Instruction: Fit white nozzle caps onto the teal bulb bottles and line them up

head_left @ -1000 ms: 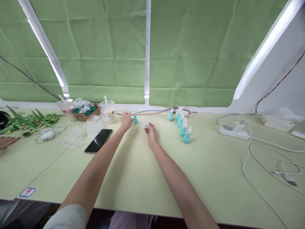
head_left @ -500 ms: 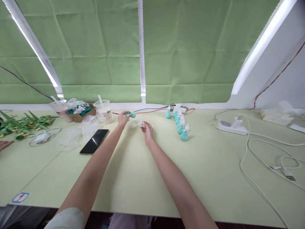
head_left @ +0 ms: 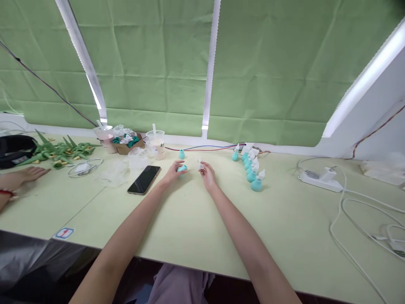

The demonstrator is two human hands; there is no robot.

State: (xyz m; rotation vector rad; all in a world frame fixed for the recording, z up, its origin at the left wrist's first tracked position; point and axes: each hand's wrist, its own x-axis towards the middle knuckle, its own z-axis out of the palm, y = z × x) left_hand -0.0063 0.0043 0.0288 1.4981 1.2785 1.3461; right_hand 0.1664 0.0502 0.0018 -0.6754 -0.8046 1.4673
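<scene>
My left hand (head_left: 172,172) is closed around a small turquoise bulb (head_left: 182,168), its open neck tilted toward the right. Facing it, my right hand (head_left: 207,172) pinches a small clear-white nozzle (head_left: 200,165), partly covered by the fingers. The two pieces are apart. Behind my left hand a second turquoise bulb (head_left: 181,154) stands upright on the table without a nozzle. To the right, several turquoise bulbs topped with white nozzles stand in a slanting row, the nearest bulb (head_left: 256,184) at the front and another bulb (head_left: 235,156) off to its back left.
A black phone (head_left: 144,180) lies left of my left arm, beside crumpled clear plastic (head_left: 118,171). Behind are drink cups (head_left: 157,145) and a cardboard box (head_left: 128,147). A power strip (head_left: 321,181) with white cables lies right. Another person's hand (head_left: 33,174) rests far left near green plastic pieces (head_left: 63,152).
My left hand has drawn one turquoise bulb nearer, away from the one still standing at the back. The right hand still pinches the nozzle. The camera view has turned left.
</scene>
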